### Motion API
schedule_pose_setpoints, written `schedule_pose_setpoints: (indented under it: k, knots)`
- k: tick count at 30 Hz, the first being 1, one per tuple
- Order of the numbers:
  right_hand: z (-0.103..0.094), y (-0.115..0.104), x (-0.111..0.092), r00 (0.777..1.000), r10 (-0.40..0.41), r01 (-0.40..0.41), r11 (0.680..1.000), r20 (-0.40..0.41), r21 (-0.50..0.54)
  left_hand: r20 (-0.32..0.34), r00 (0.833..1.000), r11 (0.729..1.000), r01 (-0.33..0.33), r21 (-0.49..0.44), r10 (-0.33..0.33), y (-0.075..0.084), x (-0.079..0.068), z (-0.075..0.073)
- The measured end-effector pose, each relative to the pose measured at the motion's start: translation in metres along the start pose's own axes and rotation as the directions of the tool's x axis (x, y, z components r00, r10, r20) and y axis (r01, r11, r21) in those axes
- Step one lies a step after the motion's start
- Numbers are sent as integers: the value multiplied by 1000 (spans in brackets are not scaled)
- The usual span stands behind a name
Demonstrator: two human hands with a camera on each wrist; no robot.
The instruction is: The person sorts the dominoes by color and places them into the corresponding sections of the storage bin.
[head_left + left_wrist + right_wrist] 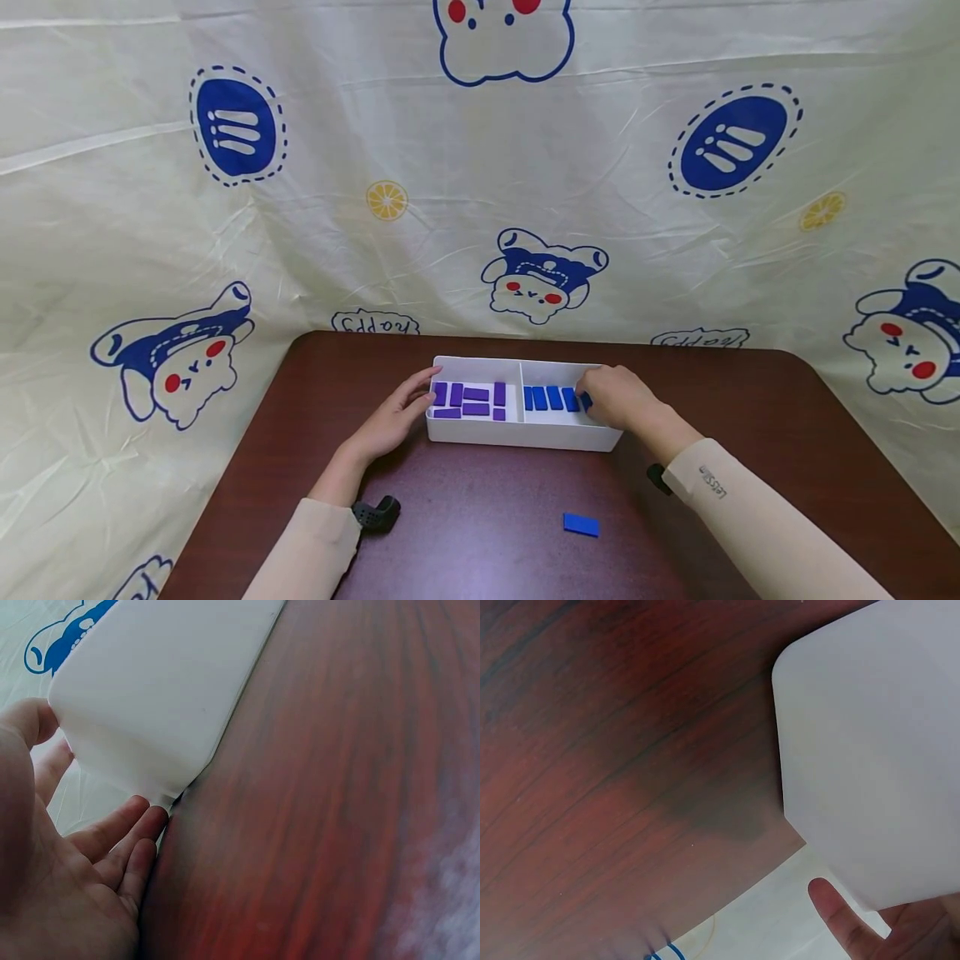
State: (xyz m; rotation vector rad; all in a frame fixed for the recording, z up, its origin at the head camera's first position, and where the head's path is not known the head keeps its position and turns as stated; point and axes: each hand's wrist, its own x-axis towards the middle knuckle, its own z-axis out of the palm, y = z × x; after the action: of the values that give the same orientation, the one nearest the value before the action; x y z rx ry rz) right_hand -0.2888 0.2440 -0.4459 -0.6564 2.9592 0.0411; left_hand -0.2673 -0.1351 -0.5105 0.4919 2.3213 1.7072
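A white two-compartment box (480,431) sits on the table. Several purple rectangular blocks (476,394) lie in its left compartment. In the right one, several blue rectangular blocks (554,397) form a row. My left hand (390,425) rests at the box's left end; in the left wrist view its thumb touches the rim and its loosely extended fingers (120,825) lie by the lower corner. My right hand (618,398) reaches over the right end and pinches a blue block (587,401) at the row's right side, mostly hidden by the fingers. Another blue block (581,524) lies on the table in front.
The dark wood-grain table (480,517) has rounded far corners. Behind and beside it hangs a pale printed curtain (600,192). Each wrist wears a black band (377,514).
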Motion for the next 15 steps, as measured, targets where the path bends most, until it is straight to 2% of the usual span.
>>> schedule_pose_setpoints:
  k: [15]
  knots:
    - [-1, -2, 2, 999, 36, -37, 999, 29, 24, -2, 1000, 1000, -6, 1, 6, -1, 0, 0]
